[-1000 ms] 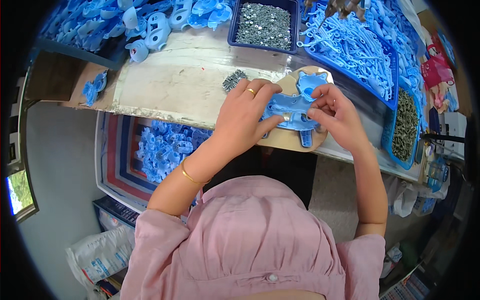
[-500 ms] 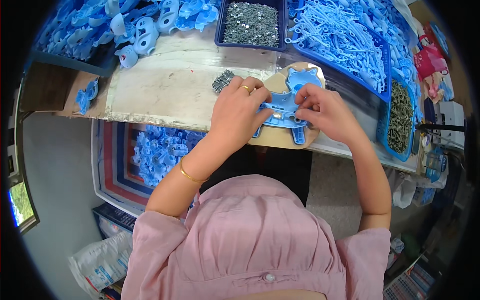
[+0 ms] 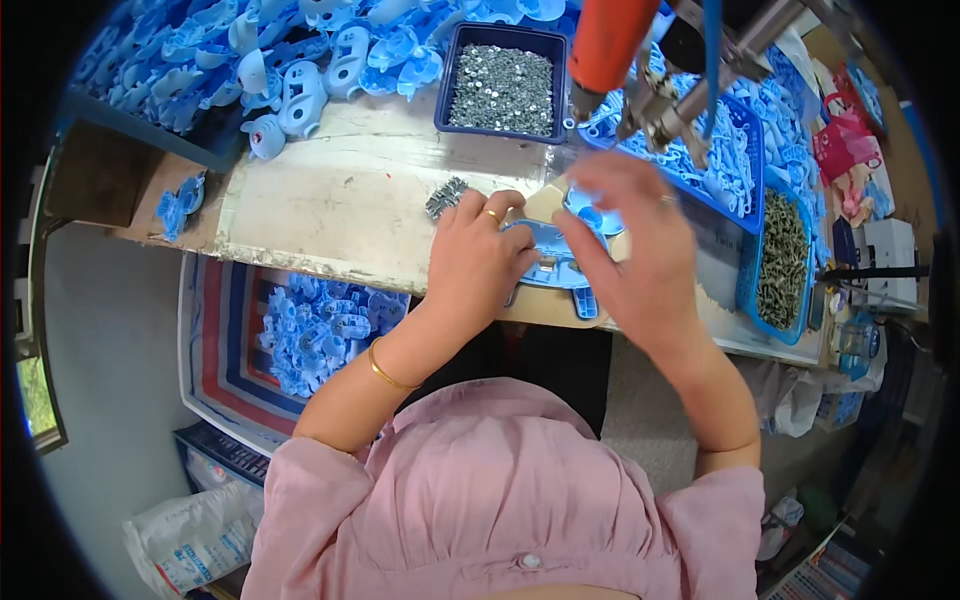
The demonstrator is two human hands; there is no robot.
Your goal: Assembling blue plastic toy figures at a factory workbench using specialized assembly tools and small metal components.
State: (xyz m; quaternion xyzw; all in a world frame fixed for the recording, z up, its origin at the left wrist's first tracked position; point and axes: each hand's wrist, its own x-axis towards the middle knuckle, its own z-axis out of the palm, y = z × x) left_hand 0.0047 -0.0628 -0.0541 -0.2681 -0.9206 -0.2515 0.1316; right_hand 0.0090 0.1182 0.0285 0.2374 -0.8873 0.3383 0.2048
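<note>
A blue plastic shell (image 3: 535, 238), shaped like an animal figure, lies hollow side up on a tan board (image 3: 548, 306) at the table's front edge. My left hand (image 3: 475, 255) grips the shell's left side, its bent fingers and thumb at the edge. My right hand (image 3: 645, 260) is raised over the shell's right side, blurred, thumb and fingers apart, with nothing visible in it. It hides part of the shell. Above it hangs an orange-red power screwdriver (image 3: 615, 45), tip down, beside a metal arm (image 3: 690, 105). A small cluster of metal pieces (image 3: 446, 197) lies left of the board.
A dark blue tray of small screws (image 3: 442, 115) stands behind the board. At right are a blue basket of long blue parts (image 3: 755, 130) and a light-blue basket of dark metal pieces (image 3: 745, 285). Blue shells (image 3: 190, 60) heap at back left; a lined bin (image 3: 197, 330) sits below.
My right hand has lifted off the shell, up and toward me. The orange-red screwdriver and metal arm have come into view at the top. My left hand stays on the shell.
</note>
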